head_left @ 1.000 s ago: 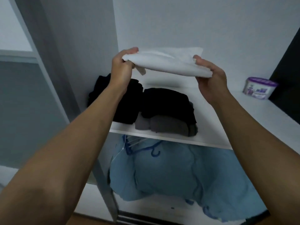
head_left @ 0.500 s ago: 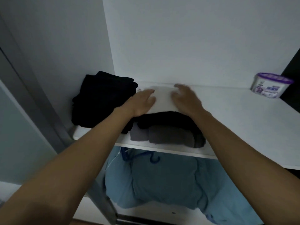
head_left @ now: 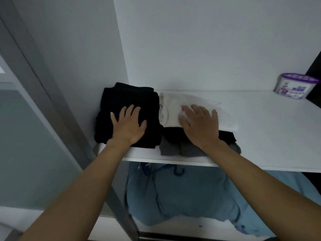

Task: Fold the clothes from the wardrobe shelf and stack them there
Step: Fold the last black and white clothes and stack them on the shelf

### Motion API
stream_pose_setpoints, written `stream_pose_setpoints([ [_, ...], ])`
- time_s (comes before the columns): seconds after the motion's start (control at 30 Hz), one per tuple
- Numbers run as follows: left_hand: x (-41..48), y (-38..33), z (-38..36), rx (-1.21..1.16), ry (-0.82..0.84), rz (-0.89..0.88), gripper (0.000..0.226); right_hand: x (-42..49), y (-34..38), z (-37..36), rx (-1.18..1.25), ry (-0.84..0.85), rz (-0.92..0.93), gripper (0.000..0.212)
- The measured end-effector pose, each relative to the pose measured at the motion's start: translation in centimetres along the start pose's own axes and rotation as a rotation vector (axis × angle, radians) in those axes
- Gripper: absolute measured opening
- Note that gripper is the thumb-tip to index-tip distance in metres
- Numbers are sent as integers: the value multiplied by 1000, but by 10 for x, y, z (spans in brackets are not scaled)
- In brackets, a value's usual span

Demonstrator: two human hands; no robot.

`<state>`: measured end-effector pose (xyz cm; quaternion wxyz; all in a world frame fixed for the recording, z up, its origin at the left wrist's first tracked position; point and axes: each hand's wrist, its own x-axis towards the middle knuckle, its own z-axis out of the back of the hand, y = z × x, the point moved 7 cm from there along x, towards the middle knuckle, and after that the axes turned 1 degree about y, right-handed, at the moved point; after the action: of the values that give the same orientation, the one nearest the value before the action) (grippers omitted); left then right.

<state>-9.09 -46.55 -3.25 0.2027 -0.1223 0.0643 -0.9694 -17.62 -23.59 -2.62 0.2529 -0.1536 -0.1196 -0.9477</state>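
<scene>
On the white wardrobe shelf (head_left: 260, 136) a folded black pile (head_left: 128, 98) lies in the left corner. My left hand (head_left: 128, 126) rests flat on top of it, fingers spread. Beside it a folded white garment (head_left: 175, 108) lies on a stack made of a black garment (head_left: 225, 137) over grey ones (head_left: 171, 149). My right hand (head_left: 199, 124) lies flat on the white garment with straight fingers. Neither hand grips anything.
A round white tub with a purple lid (head_left: 293, 86) stands at the back right of the shelf. Light blue fabric (head_left: 182, 197) and blue hangers (head_left: 177, 171) hang under the shelf. A grey door frame (head_left: 52, 101) runs along the left side.
The white garment went from held in the air to lying on the stack. My left hand then left it and moved left onto the black pile; my right hand stays on it.
</scene>
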Motion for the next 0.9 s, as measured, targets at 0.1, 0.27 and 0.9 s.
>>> stream_pose_setpoints([
  [0.1,0,6,-16,-42,-67,-48,63,2,0,-1,-15,-163,-11,49],
  [0.27,34,-2,-22,-37,-21,-31,61,40,-12,-9,-44,-168,-41,44],
  [0.9,187,-5,-53,-91,115,10,67,226,-69,-81,46,-15,-64,46],
])
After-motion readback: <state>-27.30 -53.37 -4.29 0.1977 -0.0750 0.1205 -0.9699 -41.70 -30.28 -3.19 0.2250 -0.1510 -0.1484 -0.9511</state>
